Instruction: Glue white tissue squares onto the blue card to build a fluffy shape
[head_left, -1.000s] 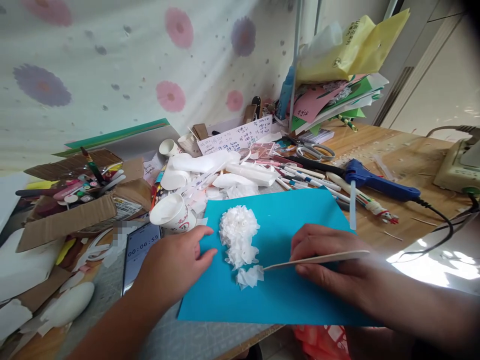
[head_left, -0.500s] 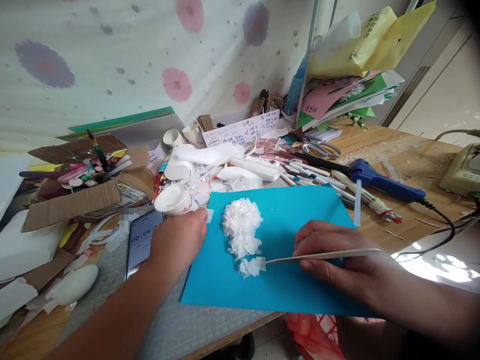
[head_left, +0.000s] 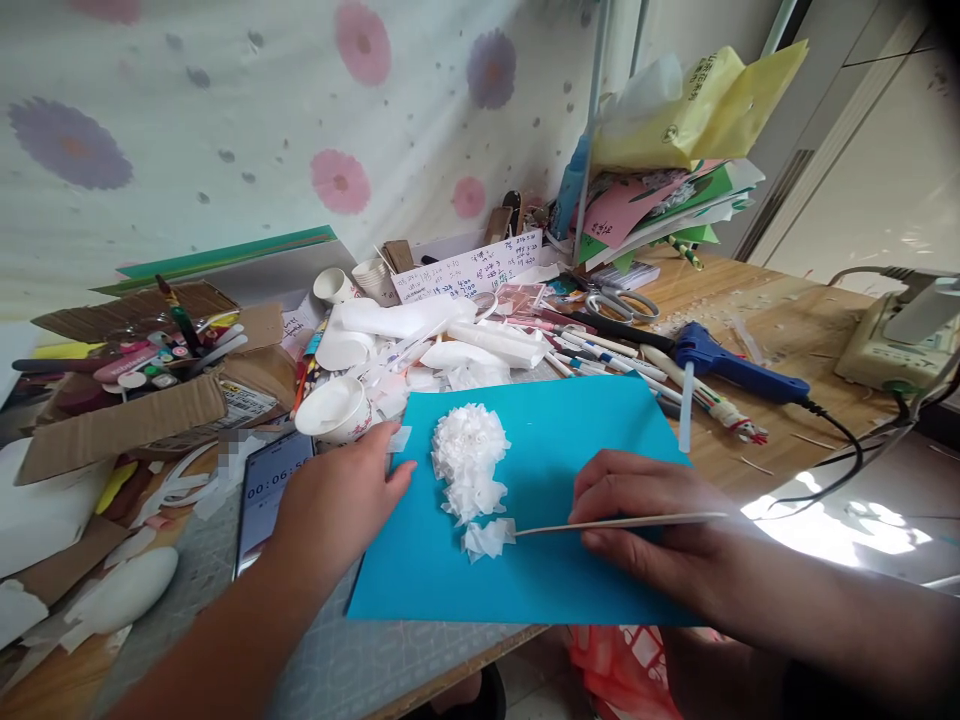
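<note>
In my right hand [head_left: 637, 530] a thin wooden stick [head_left: 547, 528] is pinched between thumb and fingers. Its tip touches a crumpled white tissue paper piece [head_left: 487, 538] on a blue sheet [head_left: 577, 440]. Just above that piece, a ruffled white tissue cluster [head_left: 469, 450] sits on the sheet, round at the top and narrower below. My left hand [head_left: 337, 500] is over the sheet's left edge with its thumb apart. A small white tissue square [head_left: 400, 438] sticks out at its index finger; the grip on it is partly hidden.
A paper cup [head_left: 334, 410] stands just beyond my left hand, and a phone [head_left: 262, 490] lies beside it. White scraps, pens and scissors [head_left: 622, 303] are piled behind the sheet. To the right lie a blue glue gun [head_left: 735, 368] and a power strip [head_left: 892, 345].
My left thumb has moved away from the index finger. The whole view has shifted slightly. My right hand still holds the stick against the crumpled tissue piece.
</note>
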